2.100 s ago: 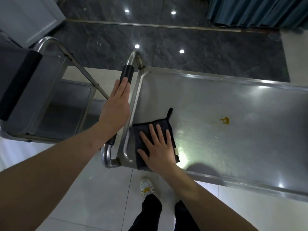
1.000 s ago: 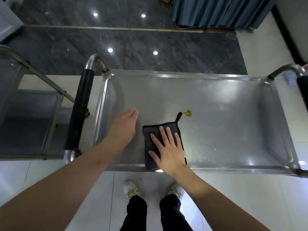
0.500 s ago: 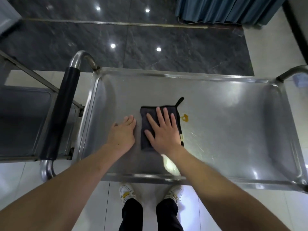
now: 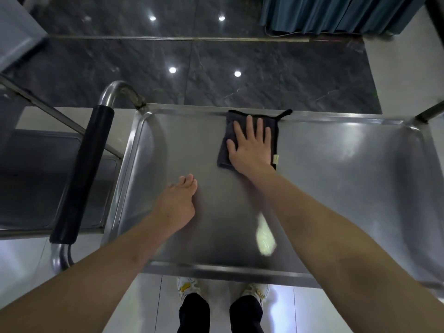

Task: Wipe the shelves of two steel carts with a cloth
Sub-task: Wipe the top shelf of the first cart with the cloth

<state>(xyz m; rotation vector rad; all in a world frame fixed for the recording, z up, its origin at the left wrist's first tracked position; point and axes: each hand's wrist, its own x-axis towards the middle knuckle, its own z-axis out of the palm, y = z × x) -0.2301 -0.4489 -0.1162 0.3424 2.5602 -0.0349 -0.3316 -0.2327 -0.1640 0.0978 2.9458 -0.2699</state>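
Observation:
A steel cart's top shelf [image 4: 336,188] fills the middle of the view. A dark grey folded cloth [image 4: 224,150] lies against the shelf's far rim, its hanging loop over the edge. My right hand [image 4: 251,146] lies flat on the cloth with fingers spread and straight, pressing it down. My left hand [image 4: 179,203] rests on the bare shelf nearer to me and to the left of the cloth, its fingers loosely together and holding nothing. No yellow stain shows on the shelf.
A black-padded push handle [image 4: 83,174] runs along the cart's left end. A second steel cart [image 4: 36,169] stands further left with a lower shelf showing. Blue curtains [image 4: 336,13] hang beyond a dark marble floor strip. My shoes [image 4: 187,288] stand under the near rim.
My right hand has pushed the cloth away from me to the far rim, passing over the yellow stain, which no longer shows. My left hand stays on the shelf.

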